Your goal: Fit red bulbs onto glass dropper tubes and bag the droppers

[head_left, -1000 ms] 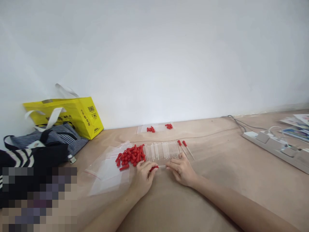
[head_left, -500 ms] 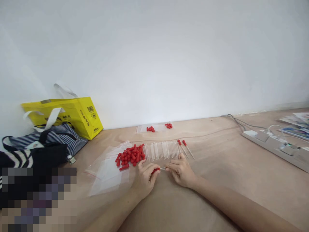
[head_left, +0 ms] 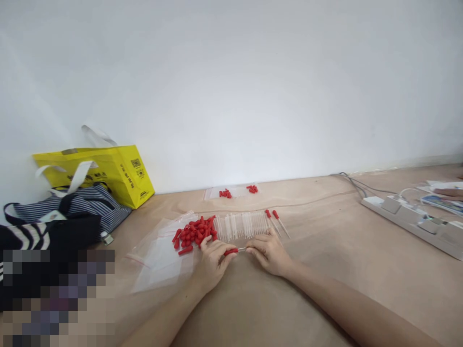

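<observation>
My left hand (head_left: 214, 260) pinches a red rubber bulb (head_left: 231, 251) between thumb and fingers. From the bulb's right end a thin clear tube (head_left: 242, 249) runs to my right hand (head_left: 269, 251), whose fingers are closed on it. Beyond my hands lies a row of clear tubes (head_left: 240, 226). A heap of red bulbs (head_left: 195, 232) sits left of the row, partly on clear plastic bags (head_left: 159, 262). Two tubes with red bulbs on their ends (head_left: 280, 223) lie side by side at the row's right.
Near the wall, a clear bag (head_left: 238, 191) lies with red bulbs and tubes. A yellow bag (head_left: 126, 176), a striped bag (head_left: 97, 205) and dark cloth stand left. A power strip (head_left: 415, 224) with cables is right; another person's hand (head_left: 450, 193) rests by papers at the right edge.
My left hand has shifted slightly left with the red bulb, and more of the bulb shows. My right hand has moved slightly left and up. Another person's hand has appeared at the right edge.
</observation>
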A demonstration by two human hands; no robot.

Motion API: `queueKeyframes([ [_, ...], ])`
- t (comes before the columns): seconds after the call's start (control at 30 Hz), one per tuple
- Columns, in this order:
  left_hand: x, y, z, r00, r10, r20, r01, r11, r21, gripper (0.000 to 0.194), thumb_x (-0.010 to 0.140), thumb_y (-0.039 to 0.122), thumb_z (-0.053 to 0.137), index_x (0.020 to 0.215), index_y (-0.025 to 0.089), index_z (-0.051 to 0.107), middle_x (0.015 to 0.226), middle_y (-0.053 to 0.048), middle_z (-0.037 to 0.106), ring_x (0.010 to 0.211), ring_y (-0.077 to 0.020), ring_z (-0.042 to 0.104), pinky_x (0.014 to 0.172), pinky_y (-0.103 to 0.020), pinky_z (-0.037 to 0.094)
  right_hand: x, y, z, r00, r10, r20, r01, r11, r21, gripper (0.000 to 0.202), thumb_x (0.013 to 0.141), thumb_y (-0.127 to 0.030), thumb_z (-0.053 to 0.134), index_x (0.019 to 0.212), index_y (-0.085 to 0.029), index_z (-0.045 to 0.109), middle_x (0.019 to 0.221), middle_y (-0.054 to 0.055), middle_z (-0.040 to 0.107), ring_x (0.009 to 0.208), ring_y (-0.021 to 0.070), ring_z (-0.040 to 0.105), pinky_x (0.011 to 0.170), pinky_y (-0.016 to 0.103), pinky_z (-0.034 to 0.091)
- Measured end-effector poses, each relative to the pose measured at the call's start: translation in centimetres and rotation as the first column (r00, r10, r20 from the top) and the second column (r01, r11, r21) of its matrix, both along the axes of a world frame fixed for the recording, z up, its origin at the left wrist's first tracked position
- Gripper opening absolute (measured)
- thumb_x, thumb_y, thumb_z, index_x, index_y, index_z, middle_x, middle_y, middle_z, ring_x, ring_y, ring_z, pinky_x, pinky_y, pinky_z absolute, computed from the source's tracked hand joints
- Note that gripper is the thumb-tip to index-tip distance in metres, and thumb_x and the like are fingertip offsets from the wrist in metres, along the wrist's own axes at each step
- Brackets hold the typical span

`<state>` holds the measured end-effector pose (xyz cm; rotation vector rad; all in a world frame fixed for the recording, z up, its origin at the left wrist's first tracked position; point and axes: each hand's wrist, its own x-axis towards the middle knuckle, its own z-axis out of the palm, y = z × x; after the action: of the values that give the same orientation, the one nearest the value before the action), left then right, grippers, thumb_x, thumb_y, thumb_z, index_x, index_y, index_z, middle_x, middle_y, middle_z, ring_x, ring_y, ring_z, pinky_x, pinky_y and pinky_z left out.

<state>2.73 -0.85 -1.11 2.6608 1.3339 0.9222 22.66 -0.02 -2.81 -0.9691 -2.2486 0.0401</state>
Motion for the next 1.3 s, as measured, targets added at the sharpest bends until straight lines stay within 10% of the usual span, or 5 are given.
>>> queueKeyframes([
  [0.23, -0.3, 0.1, -0.2, 0.998, 0.029, -0.053, -0.028, 0.999, 0.026, 0.019, 0.083, 0.034, 0.045, 0.087, 0.027, 0.062, 0.083, 0.000, 0.068, 0.080, -0.0174, 0.058, 0.089, -0.043, 0.026, 0.6, 0.1, 0.2, 0.994, -0.014, 0.110, 0.005, 0.997, 0.078, 0.019, 0.085, -0.022, 0.043, 0.086, -0.022, 0.062, 0.077, 0.002, 0.062, 0.074, 0.0134, 0.051, 0.070, 0.030, 0.023],
  [0.33, -0.7, 0.3, -0.2, 0.987, 0.151, -0.048, -0.147, 0.986, 0.079, 0.038, 0.074, 0.039, 0.055, 0.110, 0.027, 0.053, 0.110, -0.006, 0.059, 0.101, -0.0248, 0.050, 0.088, -0.045, 0.025, 1.8, 1.0, 0.3, 0.974, -0.222, 0.039, 0.219, 0.974, 0.063, 0.020, 0.084, -0.024, 0.043, 0.083, -0.022, 0.063, 0.075, 0.002, 0.062, 0.076, 0.0152, 0.051, 0.071, 0.031, 0.023],
  [0.47, -1.5, 0.9, -0.2, 0.950, 0.311, -0.005, -0.307, 0.940, 0.148, 0.041, 0.068, 0.033, 0.059, 0.109, 0.027, 0.053, 0.111, -0.007, 0.057, 0.104, -0.0283, 0.045, 0.087, -0.047, 0.024, 4.2, 2.7, 0.3, 0.774, -0.633, -0.030, 0.629, 0.774, -0.073, 0.024, 0.084, -0.029, 0.041, 0.088, -0.021, 0.063, 0.079, 0.005, 0.064, 0.080, 0.0187, 0.054, 0.069, 0.030, 0.023],
  [0.63, -1.9, 1.4, -0.3, 0.914, 0.404, 0.027, -0.401, 0.896, 0.190, 0.023, 0.069, 0.027, 0.057, 0.093, 0.026, 0.059, 0.099, -0.006, 0.061, 0.095, -0.0273, 0.050, 0.084, -0.047, 0.026, 5.4, 3.9, -0.2, 0.651, -0.747, 0.133, 0.758, 0.632, -0.161, 0.027, 0.084, -0.034, 0.039, 0.094, -0.019, 0.059, 0.077, 0.007, 0.065, 0.079, 0.0214, 0.057, 0.068, 0.031, 0.024],
  [1.3, -3.1, 3.5, 0.1, 0.878, 0.432, -0.206, -0.364, 0.883, 0.297, 0.030, 0.077, 0.018, 0.045, 0.098, 0.030, 0.062, 0.105, -0.009, 0.059, 0.098, -0.0284, 0.047, 0.086, -0.053, 0.022, 3.8, 3.9, 0.8, 0.684, -0.710, 0.167, 0.729, 0.656, -0.196, 0.023, 0.082, -0.030, 0.040, 0.081, -0.021, 0.062, 0.087, 0.006, 0.065, 0.083, 0.0213, 0.057, 0.071, 0.034, 0.026],
])
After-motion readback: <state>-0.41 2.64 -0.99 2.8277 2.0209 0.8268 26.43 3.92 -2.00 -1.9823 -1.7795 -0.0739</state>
